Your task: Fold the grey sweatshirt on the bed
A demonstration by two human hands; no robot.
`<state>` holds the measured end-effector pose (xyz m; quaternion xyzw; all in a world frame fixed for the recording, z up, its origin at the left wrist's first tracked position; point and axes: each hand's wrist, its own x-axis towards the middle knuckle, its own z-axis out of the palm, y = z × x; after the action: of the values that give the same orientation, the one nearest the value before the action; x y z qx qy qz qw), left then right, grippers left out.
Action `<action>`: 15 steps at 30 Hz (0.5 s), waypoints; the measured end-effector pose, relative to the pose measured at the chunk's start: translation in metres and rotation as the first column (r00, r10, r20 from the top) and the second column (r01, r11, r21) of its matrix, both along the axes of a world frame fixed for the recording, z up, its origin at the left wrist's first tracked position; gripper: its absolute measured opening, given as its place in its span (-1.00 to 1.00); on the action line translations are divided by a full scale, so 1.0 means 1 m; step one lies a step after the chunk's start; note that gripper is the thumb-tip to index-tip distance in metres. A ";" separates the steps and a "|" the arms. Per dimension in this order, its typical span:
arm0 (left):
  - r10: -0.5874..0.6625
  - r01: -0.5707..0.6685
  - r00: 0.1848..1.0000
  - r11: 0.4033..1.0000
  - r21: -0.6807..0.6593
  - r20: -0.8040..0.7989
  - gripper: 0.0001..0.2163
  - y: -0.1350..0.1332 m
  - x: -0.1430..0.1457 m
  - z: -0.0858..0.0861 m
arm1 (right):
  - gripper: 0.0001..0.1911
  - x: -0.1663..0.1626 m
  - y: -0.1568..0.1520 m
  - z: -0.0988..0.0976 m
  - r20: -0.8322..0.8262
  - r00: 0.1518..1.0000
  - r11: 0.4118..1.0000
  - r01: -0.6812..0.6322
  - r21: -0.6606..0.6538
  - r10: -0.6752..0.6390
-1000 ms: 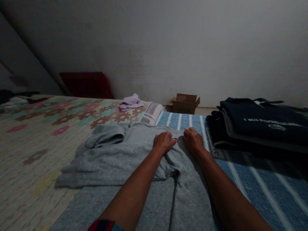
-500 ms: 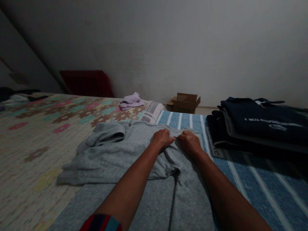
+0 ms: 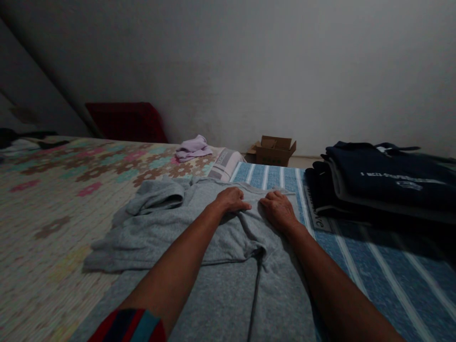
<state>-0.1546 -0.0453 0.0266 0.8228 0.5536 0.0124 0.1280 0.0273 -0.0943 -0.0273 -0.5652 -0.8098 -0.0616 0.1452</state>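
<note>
Both hands on grey garment (image 3: 285, 294), slight gap between them. Left hand (image 3: 233, 199): fingers bent, thumb out toward the right hand. Right hand (image 3: 278, 209): fingers curled down onto the fabric. Can't tell if either one pinches cloth. Striped cuff (image 3: 131, 327) on left arm, red/navy/teal.

Garment location: center to bottom of view, laid flat over blue striped sheet (image 3: 359, 280), its left part reaching onto floral cover (image 3: 46, 251). Long axis runs near to far, from bottom frame edge up to a seamed far edge just beyond the hands. Dark lengthwise line goes from a bunched crease down toward the viewer. Side piece doubled up on the left, points left; an open, cuff-like end sits at its far side.

Writing: navy garment (image 3: 377, 166), top of dark stack at right, has a white text line plus small emblem, too blurred to read. Grey strip (image 3: 322, 223) under the stack edge shows "ve", rest covered or unclear. Beige folded cloth (image 3: 228, 164) beyond the garment has lettering on a grey band, not legible.

Lilac cloth (image 3: 194, 148) beside it; open carton (image 3: 274, 154) farther back, by wall.
</note>
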 end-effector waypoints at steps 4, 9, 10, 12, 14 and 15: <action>-0.024 0.027 0.999 0.998 -0.054 0.049 -0.70 0.003 -0.007 -0.002 | -0.71 0.000 -0.002 0.001 -0.003 1.000 1.000 -0.002 0.003 0.002; -0.022 0.026 0.999 0.997 -0.074 0.044 -0.68 0.004 -0.011 -0.004 | -0.69 -0.001 -0.003 0.001 -0.028 1.000 1.000 -0.005 -0.012 0.004; -0.013 0.015 0.999 0.998 -0.058 0.035 -0.69 0.004 -0.011 -0.004 | -0.67 -0.001 -0.003 0.002 -0.034 0.999 1.000 -0.003 -0.019 0.002; 0.015 -0.014 1.000 1.000 -0.016 0.014 -0.70 0.003 -0.011 -0.005 | -0.64 -0.002 -0.004 0.002 -0.038 0.999 1.000 0.000 -0.030 -0.001; 0.053 -0.053 0.999 0.998 0.034 -0.008 -0.71 -0.002 -0.009 -0.004 | -0.60 -0.003 -0.006 0.004 -0.034 0.999 0.999 0.008 -0.038 -0.009; 0.071 -0.070 0.997 0.996 0.063 -0.016 -0.71 -0.007 -0.008 -0.003 | -0.59 -0.004 -0.007 0.004 -0.032 0.999 0.999 0.012 -0.039 -0.014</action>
<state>-0.1628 -0.0523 0.0239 0.8063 0.5829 0.0265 0.0966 0.0235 -0.1009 -0.0230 -0.5740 -0.8046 -0.0378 0.1470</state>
